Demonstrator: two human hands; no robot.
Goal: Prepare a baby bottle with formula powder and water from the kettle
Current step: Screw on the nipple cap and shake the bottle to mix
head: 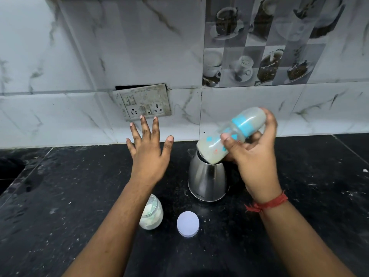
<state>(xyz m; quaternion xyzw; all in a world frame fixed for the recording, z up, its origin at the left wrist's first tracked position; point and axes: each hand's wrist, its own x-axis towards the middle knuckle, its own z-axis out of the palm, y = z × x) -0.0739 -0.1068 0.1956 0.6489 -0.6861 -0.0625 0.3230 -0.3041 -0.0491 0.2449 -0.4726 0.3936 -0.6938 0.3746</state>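
Note:
My right hand (255, 158) grips a baby bottle (229, 136) with a blue collar and a clear cap. It holds the bottle tilted above the steel kettle (206, 178), cap end up to the right. Cloudy whitish liquid fills the bottle. My left hand (148, 150) hovers above the black counter (69, 196) with fingers spread and straight, holding nothing. Below my left forearm stands an open glass jar (152, 213) of white formula powder. Its white round lid (188, 223) lies flat to the right of it.
A switch and socket plate (142, 101) sits on the marble-tiled wall behind my left hand. The dark edge of a sink (10, 170) shows at the far left of the counter. White specks lie scattered on the counter.

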